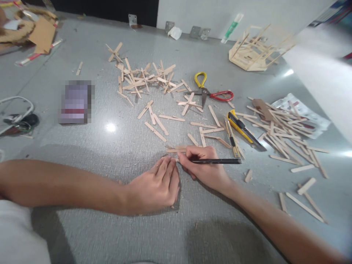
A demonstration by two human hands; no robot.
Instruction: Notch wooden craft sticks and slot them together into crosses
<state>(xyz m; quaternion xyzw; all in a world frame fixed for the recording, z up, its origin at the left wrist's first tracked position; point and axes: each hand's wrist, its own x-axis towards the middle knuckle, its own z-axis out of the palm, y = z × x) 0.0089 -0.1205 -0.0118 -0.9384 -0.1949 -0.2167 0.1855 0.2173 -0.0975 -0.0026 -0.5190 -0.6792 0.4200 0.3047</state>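
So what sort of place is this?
Probably a craft or model-making workspace: loose wooden sticks, open scissors and a wooden frame share one grey tabletop.

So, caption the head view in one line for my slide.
Right hand holds a black tool beside the left hand, with wooden sticks and open scissors beyond on a grey table.

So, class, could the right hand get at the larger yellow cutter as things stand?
Likely yes: the larger yellow cutter lies uncovered nearby, the slimmer cutter beside it. But the right hand holds a black writing tool, which it may need to put down.
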